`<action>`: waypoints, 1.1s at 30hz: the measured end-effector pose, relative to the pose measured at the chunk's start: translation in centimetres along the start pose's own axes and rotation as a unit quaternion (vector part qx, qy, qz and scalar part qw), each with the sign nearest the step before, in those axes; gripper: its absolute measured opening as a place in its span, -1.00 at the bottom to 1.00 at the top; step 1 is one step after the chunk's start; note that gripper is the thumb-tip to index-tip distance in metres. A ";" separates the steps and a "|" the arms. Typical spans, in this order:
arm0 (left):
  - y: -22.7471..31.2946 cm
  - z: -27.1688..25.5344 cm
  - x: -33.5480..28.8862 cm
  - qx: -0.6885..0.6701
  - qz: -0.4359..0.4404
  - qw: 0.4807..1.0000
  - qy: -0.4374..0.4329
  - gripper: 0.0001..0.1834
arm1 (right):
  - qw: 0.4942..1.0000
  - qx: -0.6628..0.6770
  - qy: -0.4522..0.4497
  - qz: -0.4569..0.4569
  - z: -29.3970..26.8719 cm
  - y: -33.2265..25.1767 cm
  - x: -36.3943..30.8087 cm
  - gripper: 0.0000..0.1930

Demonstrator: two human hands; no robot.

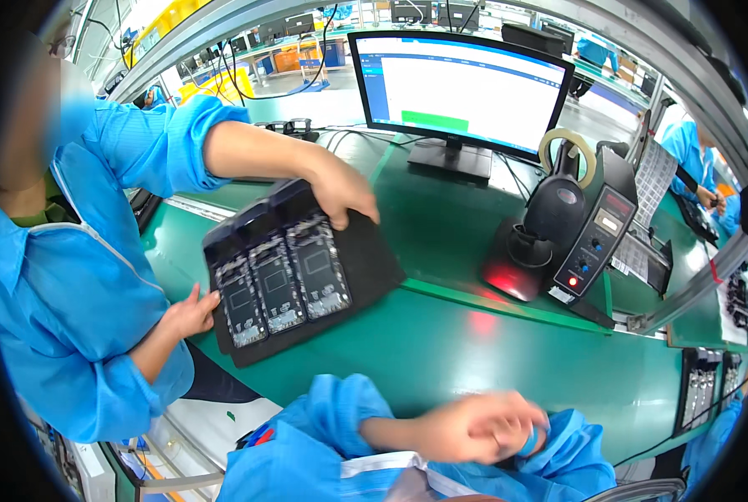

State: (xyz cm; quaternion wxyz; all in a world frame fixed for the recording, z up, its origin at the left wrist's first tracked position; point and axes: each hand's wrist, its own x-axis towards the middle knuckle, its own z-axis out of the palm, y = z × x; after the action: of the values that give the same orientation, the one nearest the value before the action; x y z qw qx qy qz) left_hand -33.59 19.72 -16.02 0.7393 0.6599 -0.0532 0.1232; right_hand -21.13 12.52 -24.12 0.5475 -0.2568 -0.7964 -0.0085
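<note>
My left hand [456, 431] and my right hand [514, 421] are together, overlapping in front of my body at the near edge of the green bench. Both are smeared by motion. How the fingers lie, and whether anything is between them, I cannot make out. A blue band circles my right wrist. To the left, a co-worker in a blue jacket holds a black foam tray [367, 268] tilted over the bench, one hand [342, 191] at its far edge, the other [191, 315] at its left side. Several opened phone bodies with exposed circuit boards [275, 289] lie side by side on it.
A monitor [462, 92] stands at the back. Right of it are a black scanner on a stand [553, 209] glowing red, a roll of tape [568, 138] and a control box with knobs [595, 243]. A green strip [491, 303] crosses the bench. More trays [698, 389] sit far right.
</note>
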 end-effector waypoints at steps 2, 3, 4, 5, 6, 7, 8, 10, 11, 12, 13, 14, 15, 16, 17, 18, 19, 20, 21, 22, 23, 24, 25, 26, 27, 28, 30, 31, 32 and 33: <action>2.0 -1.9 -2.0 0.216 0.082 0.960 0.159 -0.58 | 0.996 -0.045 -0.002 0.073 -0.6 1.3 1.7 -0.72; 2.7 -2.5 -3.6 0.298 0.102 0.923 0.221 -0.58 | 0.991 -0.066 -0.009 0.114 -0.7 2.1 2.7 -0.71; 2.9 -3.1 -5.0 0.373 0.118 0.875 0.285 -0.61 | 0.983 -0.094 -0.013 0.156 -0.7 2.9 3.5 -0.71; 3.0 -4.0 -6.3 0.446 0.118 0.819 0.341 -0.64 | 0.967 -0.082 0.016 0.242 -0.4 3.7 3.5 -0.67; 2.9 -4.4 -7.9 0.536 0.080 0.738 0.401 -0.65 | 0.944 -0.059 0.043 0.320 0.3 4.7 3.6 -0.63; 2.6 -4.8 -8.8 0.580 0.035 0.682 0.443 -0.64 | 0.913 -0.040 0.074 0.400 0.8 5.7 3.2 -0.59; 2.0 -5.6 -9.9 0.629 0.019 0.627 0.459 -0.64 | 0.886 0.041 0.094 0.453 1.4 7.0 2.5 -0.60; 1.2 -7.1 -12.4 0.652 -0.024 0.572 0.497 -0.65 | 0.807 0.203 0.126 0.540 2.8 9.3 1.7 -0.64; 0.9 -7.8 -13.5 0.657 -0.041 0.547 0.517 -0.64 | 0.811 0.209 0.092 0.539 3.4 9.4 1.6 -0.65; 0.4 -8.5 -14.8 0.654 -0.057 0.525 0.542 -0.64 | 0.814 0.218 0.054 0.536 4.3 9.4 1.8 -0.65; -0.2 -9.3 -15.9 0.648 -0.071 0.507 0.564 -0.63 | 0.815 0.222 0.018 0.535 5.0 9.2 2.0 -0.66; -0.7 -10.1 -16.8 0.637 -0.077 0.502 0.580 -0.62 | 0.817 0.221 0.006 0.532 5.7 9.1 2.2 -0.66; -1.4 -10.7 -17.9 0.620 -0.089 0.503 0.596 -0.62 | 0.815 0.218 -0.014 0.537 6.1 8.9 2.8 -0.66; -2.3 -11.5 -18.9 0.585 -0.096 0.520 0.615 -0.59 | 0.819 0.219 -0.007 0.530 6.7 8.9 3.1 -0.68; -2.9 -12.2 -19.6 0.548 -0.102 0.537 0.633 -0.56 | 0.823 0.220 0.000 0.524 7.2 9.0 3.3 -0.69; -3.2 -12.6 -19.6 0.551 -0.106 0.533 0.634 -0.54 | 0.826 0.200 -0.007 0.526 7.4 9.2 3.4 -0.68; -3.3 -13.0 -19.4 0.553 -0.110 0.529 0.634 -0.52 | 0.830 0.180 -0.015 0.528 7.5 9.6 3.5 -0.68; -3.4 -13.4 -19.3 0.556 -0.113 0.525 0.635 -0.50 | 0.832 0.160 -0.021 0.531 7.7 9.9 3.6 -0.67; -3.3 -14.1 -19.4 0.575 -0.108 0.515 0.627 -0.48 | 0.810 0.223 -0.002 0.542 7.9 10.2 3.5 -0.66; -3.0 -15.1 -19.7 0.593 -0.102 0.506 0.618 -0.47 | 0.784 0.284 0.018 0.552 8.1 10.3 3.3 -0.65; -2.6 -16.3 -20.0 0.611 -0.096 0.497 0.609 -0.45 | 0.754 0.344 0.038 0.558 8.2 10.6 3.2 -0.65; -2.1 -17.4 -20.3 0.612 -0.098 0.480 0.621 -0.46 | 0.749 0.356 0.036 0.557 8.2 10.5 3.7 -0.64; -1.5 -18.5 -20.6 0.613 -0.101 0.463 0.632 -0.47 | 0.744 0.368 0.034 0.557 8.0 10.1 4.3 -0.63; -1.3 -19.8 -20.6 0.614 -0.104 0.456 0.636 -0.47 | 0.738 0.376 0.035 0.559 7.6 9.8 4.7 -0.62; -1.1 -21.3 -20.9 0.614 -0.108 0.448 0.641 -0.48 | 0.736 0.373 0.037 0.564 7.4 9.5 5.1 -0.63; -1.1 -22.7 -21.5 0.614 -0.121 0.438 0.646 -0.49 | 0.734 0.371 0.038 0.568 7.4 9.3 5.4 -0.64; -1.0 -25.3 -22.7 0.578 -0.158 0.459 0.656 -0.51 | 0.732 0.373 0.007 0.570 7.5 9.4 6.0 -0.66; -1.0 -26.1 -22.9 0.549 -0.182 0.480 0.659 -0.51 | 0.731 0.377 -0.023 0.568 7.6 9.6 6.2 -0.67; -1.2 -26.5 -23.0 0.553 -0.191 0.473 0.659 -0.53 | 0.729 0.382 -0.055 0.565 7.6 9.7 6.3 -0.68; -1.1 -26.7 -22.9 0.559 -0.201 0.466 0.656 -0.54 | 0.724 0.379 -0.050 0.574 7.8 9.8 6.4 -0.68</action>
State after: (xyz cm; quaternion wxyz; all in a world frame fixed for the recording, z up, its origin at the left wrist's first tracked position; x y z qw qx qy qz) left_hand -57.59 43.48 -25.91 0.0353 0.6506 0.6616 0.3712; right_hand -25.49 25.90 -24.29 0.4589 -0.4361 -0.4596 0.6230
